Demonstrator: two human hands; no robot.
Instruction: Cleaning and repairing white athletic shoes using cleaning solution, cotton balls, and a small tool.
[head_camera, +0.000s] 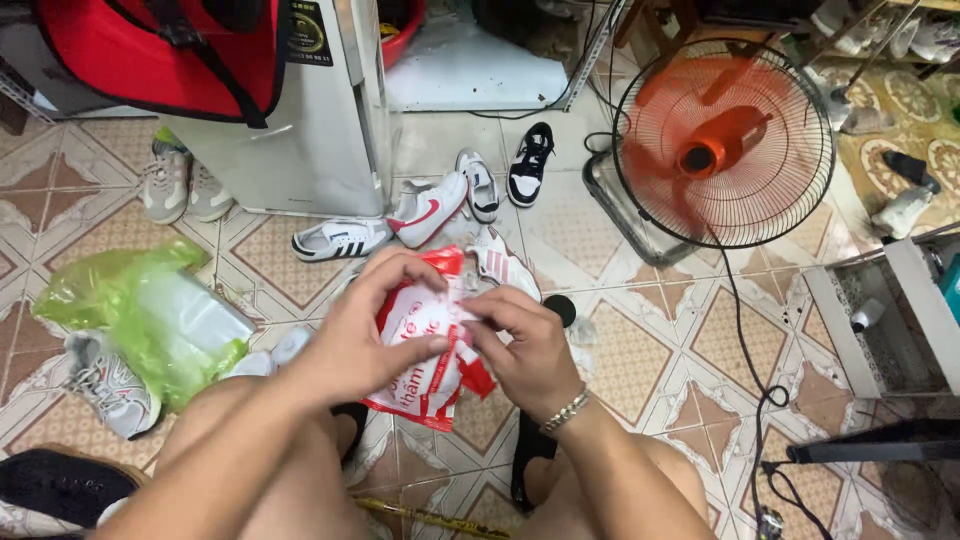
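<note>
Left hand (365, 335) and right hand (525, 350) both pinch a red-and-white plastic bag (425, 375). A green bag (140, 315) lies to the left on the tiled floor (640, 350).

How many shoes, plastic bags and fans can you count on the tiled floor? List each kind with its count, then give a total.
Shoes that can be clearly made out: 7, among them a white shoe with a red mark, a black and white shoe and a grey shoe.
Plastic bags: 2, a red and white bag held in both hands, and a green bag.
Fans: 1, an orange fan.
Total: 10
</note>
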